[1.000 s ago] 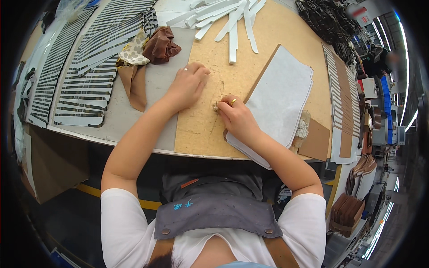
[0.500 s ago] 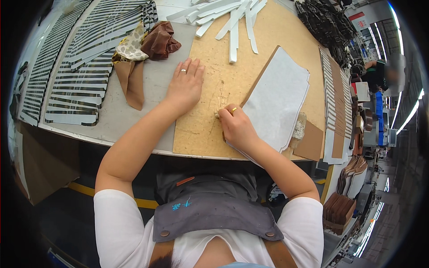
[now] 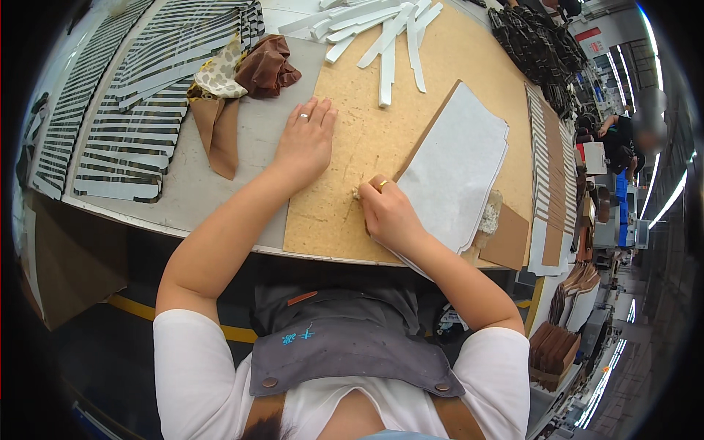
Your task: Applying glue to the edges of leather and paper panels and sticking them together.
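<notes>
My left hand (image 3: 306, 141) lies flat, fingers apart, on the edge of a tan fibreboard (image 3: 367, 132), with a ring on one finger. My right hand (image 3: 385, 213) is closed around a small pale lump (image 3: 356, 193) pressed against the board's surface. Just right of that hand lies a stack of grey-white cut sheets (image 3: 458, 169) with brown undersides.
White strips (image 3: 381, 29) lie fanned at the far side of the board. Brown and patterned fabric pieces (image 3: 235, 81) sit to the left, beside rows of striped pieces (image 3: 117, 125). More stacked pieces (image 3: 546, 191) line the right edge. Another person (image 3: 623, 132) sits far right.
My left hand has slid a little toward me and to the left on the board. My right hand with the pale lump has shifted slightly toward me.
</notes>
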`<control>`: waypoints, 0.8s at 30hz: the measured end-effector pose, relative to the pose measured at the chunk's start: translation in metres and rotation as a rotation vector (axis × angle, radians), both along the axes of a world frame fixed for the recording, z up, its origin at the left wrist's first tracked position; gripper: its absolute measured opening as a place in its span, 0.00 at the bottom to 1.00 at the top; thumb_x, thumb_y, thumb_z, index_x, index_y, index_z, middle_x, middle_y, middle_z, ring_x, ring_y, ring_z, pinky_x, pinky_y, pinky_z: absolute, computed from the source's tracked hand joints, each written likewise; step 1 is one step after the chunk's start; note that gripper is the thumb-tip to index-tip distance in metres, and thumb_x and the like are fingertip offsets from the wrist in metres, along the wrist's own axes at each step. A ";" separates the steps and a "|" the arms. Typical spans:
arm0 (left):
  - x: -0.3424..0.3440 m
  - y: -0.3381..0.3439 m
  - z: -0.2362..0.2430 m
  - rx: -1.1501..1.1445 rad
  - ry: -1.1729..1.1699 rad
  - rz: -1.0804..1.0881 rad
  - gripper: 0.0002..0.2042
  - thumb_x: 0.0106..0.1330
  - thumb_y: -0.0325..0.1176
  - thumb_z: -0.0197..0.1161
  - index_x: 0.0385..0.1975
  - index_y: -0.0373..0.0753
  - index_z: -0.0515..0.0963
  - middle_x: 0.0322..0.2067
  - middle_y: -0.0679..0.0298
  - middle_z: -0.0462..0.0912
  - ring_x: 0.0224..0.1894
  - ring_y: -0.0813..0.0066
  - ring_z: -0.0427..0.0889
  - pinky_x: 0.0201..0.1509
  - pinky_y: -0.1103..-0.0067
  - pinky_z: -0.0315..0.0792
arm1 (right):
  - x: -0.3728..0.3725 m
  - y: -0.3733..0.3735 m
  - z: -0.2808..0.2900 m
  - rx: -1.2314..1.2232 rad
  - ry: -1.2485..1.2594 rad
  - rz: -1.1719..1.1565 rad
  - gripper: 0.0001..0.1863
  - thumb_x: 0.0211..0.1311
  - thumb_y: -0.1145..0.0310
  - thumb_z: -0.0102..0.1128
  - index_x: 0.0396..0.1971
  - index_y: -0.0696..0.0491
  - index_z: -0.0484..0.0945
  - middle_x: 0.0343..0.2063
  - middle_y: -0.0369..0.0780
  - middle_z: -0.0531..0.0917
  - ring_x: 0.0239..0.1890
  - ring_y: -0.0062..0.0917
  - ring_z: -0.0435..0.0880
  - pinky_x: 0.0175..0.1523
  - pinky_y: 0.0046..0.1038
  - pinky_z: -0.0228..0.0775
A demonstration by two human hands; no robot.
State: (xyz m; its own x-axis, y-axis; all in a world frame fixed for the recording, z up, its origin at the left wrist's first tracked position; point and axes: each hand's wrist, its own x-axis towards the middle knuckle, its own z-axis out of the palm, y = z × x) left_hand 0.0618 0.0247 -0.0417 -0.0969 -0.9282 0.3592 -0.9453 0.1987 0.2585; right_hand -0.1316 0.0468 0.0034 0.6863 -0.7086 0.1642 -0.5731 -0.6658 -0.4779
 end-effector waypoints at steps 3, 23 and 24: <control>-0.004 -0.002 0.006 0.068 -0.055 0.016 0.19 0.61 0.29 0.44 0.53 0.33 0.64 0.58 0.55 0.64 0.63 0.62 0.59 0.68 0.67 0.48 | 0.005 -0.022 -0.005 -0.058 -0.056 0.008 0.03 0.51 0.79 0.52 0.28 0.58 0.70 0.27 0.49 0.72 0.30 0.43 0.73 0.34 0.37 0.68; -0.003 -0.005 0.010 -0.011 0.121 0.014 0.21 0.54 0.21 0.50 0.51 0.32 0.63 0.49 0.52 0.70 0.57 0.59 0.67 0.60 0.70 0.60 | 0.060 -0.136 -0.019 -0.209 -0.037 -0.171 0.05 0.52 0.79 0.49 0.31 0.58 0.69 0.29 0.49 0.72 0.35 0.44 0.73 0.39 0.38 0.69; -0.002 -0.005 0.010 -0.014 0.120 0.021 0.21 0.54 0.21 0.50 0.51 0.32 0.63 0.49 0.52 0.70 0.57 0.59 0.67 0.60 0.70 0.60 | 0.064 -0.134 -0.018 -0.223 -0.029 -0.205 0.05 0.52 0.78 0.49 0.31 0.58 0.69 0.29 0.49 0.72 0.35 0.44 0.74 0.39 0.38 0.69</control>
State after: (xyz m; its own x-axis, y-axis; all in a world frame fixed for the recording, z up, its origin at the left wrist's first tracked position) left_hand 0.0599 0.0201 -0.0322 -0.0330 -0.9245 0.3797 -0.9116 0.1836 0.3677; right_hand -0.0676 -0.0872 -0.0150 0.5252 -0.7761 0.3490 -0.6946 -0.6279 -0.3511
